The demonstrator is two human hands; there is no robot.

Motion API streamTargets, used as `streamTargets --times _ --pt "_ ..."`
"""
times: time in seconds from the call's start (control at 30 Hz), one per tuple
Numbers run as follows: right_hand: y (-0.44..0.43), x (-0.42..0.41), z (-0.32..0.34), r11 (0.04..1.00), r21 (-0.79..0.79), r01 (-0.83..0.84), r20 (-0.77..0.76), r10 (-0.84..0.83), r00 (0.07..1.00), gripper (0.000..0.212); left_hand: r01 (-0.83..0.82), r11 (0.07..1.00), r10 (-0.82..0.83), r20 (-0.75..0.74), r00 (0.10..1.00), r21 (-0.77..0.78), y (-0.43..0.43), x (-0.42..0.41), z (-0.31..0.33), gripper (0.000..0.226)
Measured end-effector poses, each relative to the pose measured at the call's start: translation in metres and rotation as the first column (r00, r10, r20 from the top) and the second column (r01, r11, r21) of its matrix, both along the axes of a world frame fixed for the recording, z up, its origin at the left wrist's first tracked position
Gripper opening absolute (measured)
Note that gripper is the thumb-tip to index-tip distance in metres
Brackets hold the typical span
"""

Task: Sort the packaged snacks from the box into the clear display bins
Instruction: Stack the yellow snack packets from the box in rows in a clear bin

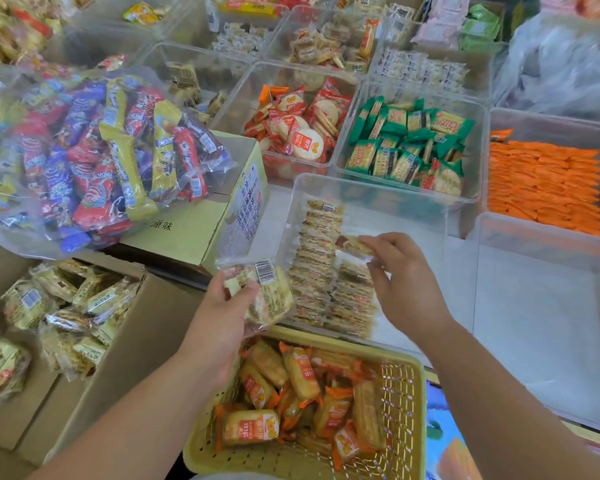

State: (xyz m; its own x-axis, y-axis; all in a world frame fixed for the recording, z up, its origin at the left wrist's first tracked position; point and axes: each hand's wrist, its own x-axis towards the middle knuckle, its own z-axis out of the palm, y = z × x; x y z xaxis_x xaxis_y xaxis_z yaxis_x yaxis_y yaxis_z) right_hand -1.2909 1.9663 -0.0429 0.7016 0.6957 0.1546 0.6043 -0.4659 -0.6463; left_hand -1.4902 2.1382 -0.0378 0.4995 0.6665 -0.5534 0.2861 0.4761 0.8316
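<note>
Left hand (222, 318): fingers and thumb curled round a clear multipack bag (267, 296) of pale crackers, barcode sticker facing up, thumb pressed on the bag's near-left part. The bag is held in the air, tilted, over the near-left corner of the clear bin (413, 209) and just above the far rim of the yellow basket (418, 410).

Right hand (404, 282): thumb and fingertips pinched together on one small cracker packet (354, 244), other fingers loosely curled. The packet is held roughly level inside the clear bin's outline, over the rows of packets (319, 258); whether it touches them, cannot tell.

The rows of packets lie stacked in two columns along the bin's left half, the left column reaching farther back than the right one.

Cardboard box (146, 341) at the left, flaps open, with more bagged cracker packs (66, 306) piled inside.

The yellow basket sits nearest the camera between the forearms, holding orange-trimmed packets (298, 372).

Large clear bag of red, blue and yellow snack sticks (101, 150) rests on a closed carton (187, 233) beside the bin.

Behind the bin: red round-cracker packs (302, 133), green cracker packs (406, 143), and orange packets (541, 181) to the right, each in its own clear bin
</note>
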Motion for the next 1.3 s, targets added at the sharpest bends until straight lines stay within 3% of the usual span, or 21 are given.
streamTargets --times 0.1,0.2,0.3,0.47,0.57,0.7,0.97,1.3 --pt "0.01 0.052 -0.027 0.971 -0.223 0.081 -0.052 -0.095 0.994 0.037 0.006 1.0 -0.006 -0.03 1.0 0.002 0.003 0.009 -0.006 0.025" --pt "0.025 0.081 -0.058 0.848 -0.53 -0.018 -0.101 -0.042 0.994 0.037 0.011 1.0 -0.011 -0.031 0.999 -0.003 0.002 0.009 -0.009 0.023" --pt "0.041 0.087 -0.08 0.749 -0.649 -0.135 -0.17 0.03 0.985 0.041 0.023 1.0 -0.023 -0.014 1.0 -0.014 0.001 0.007 -0.008 0.02" --pt "0.057 0.086 -0.094 0.757 -0.604 -0.251 -0.433 -0.046 0.9 0.044 0.046 0.999 -0.046 -0.028 0.999 -0.004 0.002 0.007 -0.007 0.021" --pt "0.053 0.087 -0.096 0.774 -0.571 -0.273 -0.608 -0.175 0.774 0.045 0.04 0.999 -0.04 -0.036 0.999 -0.007 0.002 0.008 -0.006 0.022" --pt "0.045 0.092 -0.094 0.786 -0.536 -0.308 -0.686 -0.192 0.701 0.04 0.044 0.999 -0.044 -0.025 0.999 -0.011 0.002 0.007 -0.006 0.024" --pt "0.053 0.073 -0.104 0.669 -0.605 -0.432 -0.542 0.05 0.839 0.051 0.049 0.999 -0.049 -0.005 0.999 -0.017 0.001 0.006 -0.004 0.021" --pt "0.045 0.062 -0.103 0.757 -0.573 -0.315 -0.5 -0.019 0.866 0.058 0.079 0.996 -0.077 0.033 0.996 -0.04 0.001 0.003 0.009 0.026"
